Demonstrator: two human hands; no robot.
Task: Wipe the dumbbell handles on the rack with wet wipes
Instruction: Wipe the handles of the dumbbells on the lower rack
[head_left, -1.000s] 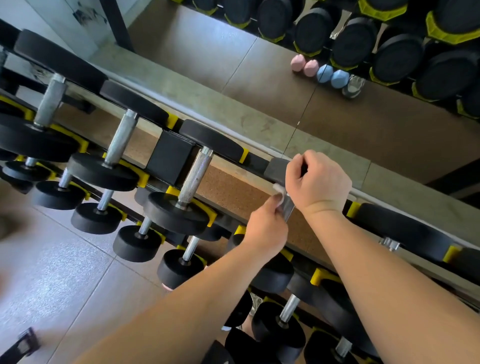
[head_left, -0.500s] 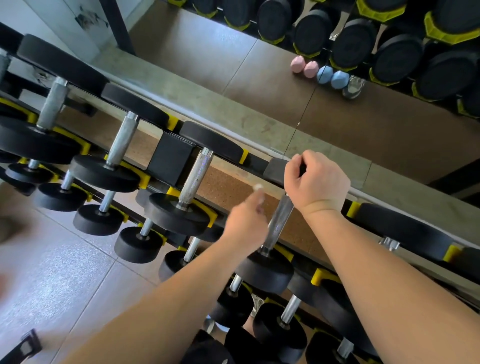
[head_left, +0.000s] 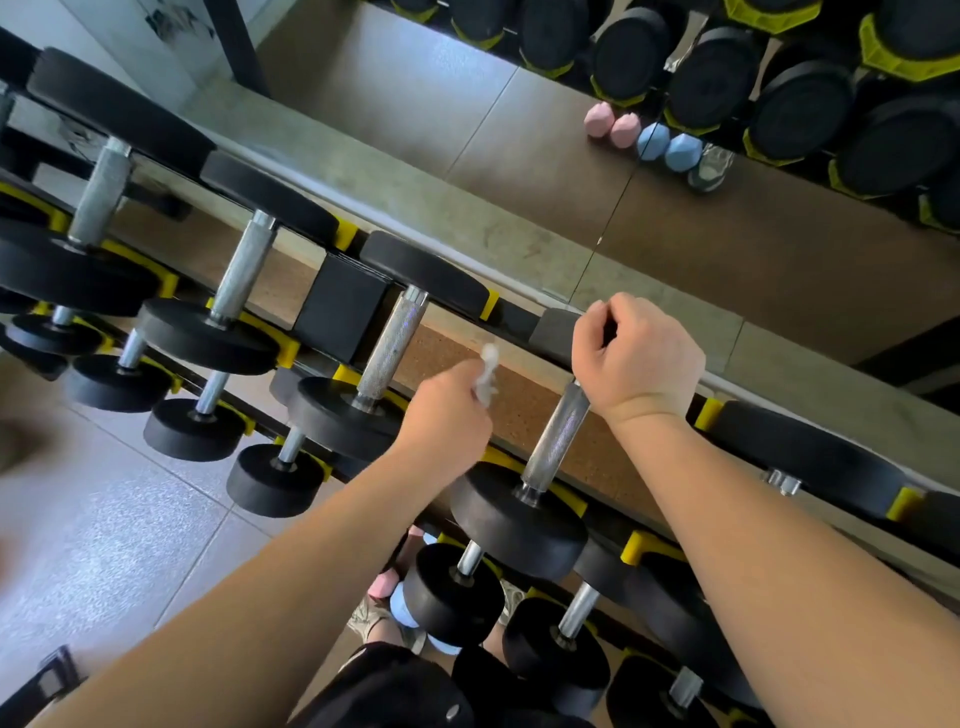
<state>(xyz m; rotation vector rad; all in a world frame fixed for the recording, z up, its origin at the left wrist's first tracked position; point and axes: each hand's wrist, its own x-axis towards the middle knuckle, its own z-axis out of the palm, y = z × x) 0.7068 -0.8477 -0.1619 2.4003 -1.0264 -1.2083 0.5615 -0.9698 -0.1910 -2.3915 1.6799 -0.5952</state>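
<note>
1. Far L of the rack (head_left: 524, 410): two steel dumbbell handles (head_left: 98, 197) lie in their yellow cradles, well apart from both hands. Judged not yet reached on this pass.
2. Next along, the knurled handle (head_left: 389, 345) lies bare, just L of the wipe. Prob. the next one to clean.
3. Left hand (head_left: 447, 415): fingers curled, pinching a crumpled wet wipe (head_left: 487, 374) that sticks up past the knuckles. 1 s ago the hand and wipe were pressed on the handle under the R wrist; half a sec ago they'd come off, and now they're further L, in the air between the two knurled handles, touching neither.
4. Wiped handle (head_left: 556, 436): now uncovered from the near head up to the R wrist. Can't tell wet from dry off the shine.
5. Right hand (head_left: 636, 353): hasn't moved. Fingers curled at the far head (head_left: 553, 327) of that dumbbell and seem to grip its rim, though the contact is partly hidden.
6. Meaning: that handle looks done, and work is shifting L. R hand prob. needs to follow to steady the next dumbbell.
</note>
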